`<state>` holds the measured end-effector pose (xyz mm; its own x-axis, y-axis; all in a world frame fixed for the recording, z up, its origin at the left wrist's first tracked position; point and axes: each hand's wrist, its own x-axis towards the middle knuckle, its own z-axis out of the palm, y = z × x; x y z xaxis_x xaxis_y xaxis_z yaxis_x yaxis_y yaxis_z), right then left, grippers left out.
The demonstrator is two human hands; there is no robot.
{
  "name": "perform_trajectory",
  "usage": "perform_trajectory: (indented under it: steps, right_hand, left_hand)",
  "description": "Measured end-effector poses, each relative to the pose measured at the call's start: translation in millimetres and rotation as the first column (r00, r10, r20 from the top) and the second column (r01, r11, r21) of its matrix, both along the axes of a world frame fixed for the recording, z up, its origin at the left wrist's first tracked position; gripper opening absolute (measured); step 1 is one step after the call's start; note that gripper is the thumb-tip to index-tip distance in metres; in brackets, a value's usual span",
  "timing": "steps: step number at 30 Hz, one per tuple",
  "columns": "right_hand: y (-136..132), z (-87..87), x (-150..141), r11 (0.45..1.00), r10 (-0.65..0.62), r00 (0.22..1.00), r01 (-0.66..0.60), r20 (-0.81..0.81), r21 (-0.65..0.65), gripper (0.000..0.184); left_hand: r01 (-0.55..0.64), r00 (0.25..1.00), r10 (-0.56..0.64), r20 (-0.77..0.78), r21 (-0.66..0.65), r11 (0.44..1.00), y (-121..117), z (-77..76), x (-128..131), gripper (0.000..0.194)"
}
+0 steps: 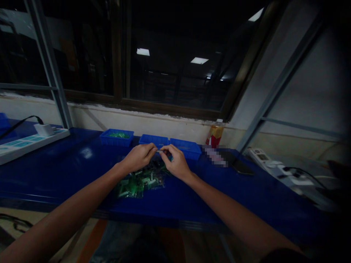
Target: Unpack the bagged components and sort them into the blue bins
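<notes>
My left hand [139, 157] and my right hand [177, 162] meet above the blue table [68, 164], fingertips pinched together on a small slim part [159, 150] held between them. Just below the hands lies a clear bag of small green and white parts [139, 180]. Behind the hands stand two blue trays [153, 140] [186, 147] side by side; their contents are too dark to make out.
A third blue tray [117, 137] with green parts sits further left. A white power strip [27, 142] with a charger lies at the far left, another power strip [274, 166] at the right. A dark phone [241, 167] and a red-yellow packet [215, 136] are beyond my right hand.
</notes>
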<state>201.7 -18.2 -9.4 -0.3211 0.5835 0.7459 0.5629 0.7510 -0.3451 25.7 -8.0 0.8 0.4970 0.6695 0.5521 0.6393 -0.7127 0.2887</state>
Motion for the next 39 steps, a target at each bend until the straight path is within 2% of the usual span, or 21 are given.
perform_trajectory:
  steps: [6,9,11,15,20,24,27,30,34,39]
  right_hand:
    - [4.8,-1.7,1.2,0.998,-0.044,0.999,0.043,-0.02,-0.037,0.017]
    - [5.3,-2.3,1.4,0.998,-0.039,0.999,0.038,-0.011,-0.053,0.02]
    - [4.7,-2.7,1.1,0.998,-0.033,0.999,0.032,-0.009,-0.06,0.015]
    - [1.6,-1.6,-0.2,0.999,-0.022,1.0,0.022,-0.004,-0.039,0.018]
    - [5.6,0.7,2.0,0.999,-0.04,0.999,0.04,0.033,0.012,0.012]
    - [28.9,-4.9,15.2,0.986,-0.158,0.986,0.155,0.053,0.058,0.013]
    - [48.7,-12.0,28.7,0.955,-0.29,0.955,0.284,0.065,0.09,0.012]
    - [59.6,-17.4,37.3,0.932,-0.356,0.929,0.345,0.098,0.112,0.013]
    - [62.9,-19.9,37.5,0.915,-0.398,0.908,0.385,0.128,0.119,0.014]
    - [65.2,-19.7,33.6,0.906,-0.421,0.9,0.413,0.115,0.09,0.015]
  left_hand:
    - [0.064,0.997,-0.064,0.03,-0.003,0.998,1.5,-2.1,-0.9,0.026]
    - [0.049,0.999,-0.049,0.016,0.003,0.999,2.1,-3.1,-0.9,0.021]
    - [0.029,0.999,-0.029,0.013,0.003,1.0,1.8,-2.7,-0.8,0.021]
    - [-0.012,1.0,0.012,0.007,0.004,1.0,0.2,-0.2,-0.3,0.025]
    - [-0.042,0.999,0.042,-0.035,-0.02,0.999,3.5,-0.2,-1.0,0.031]
    - [-0.143,0.983,0.131,-0.126,-0.087,0.986,17.1,-4.9,-11.1,0.028]
    - [-0.247,0.954,0.218,-0.207,-0.13,0.96,28.4,-7.5,-23.9,0.025]
    - [-0.304,0.931,0.26,-0.255,-0.152,0.94,34.7,-8.6,-33.4,0.027]
    - [-0.311,0.914,0.231,-0.334,-0.21,0.927,38.2,-12.3,-36.8,0.032]
    - [-0.265,0.905,0.13,-0.406,-0.298,0.917,41.0,-13.1,-45.6,0.029]
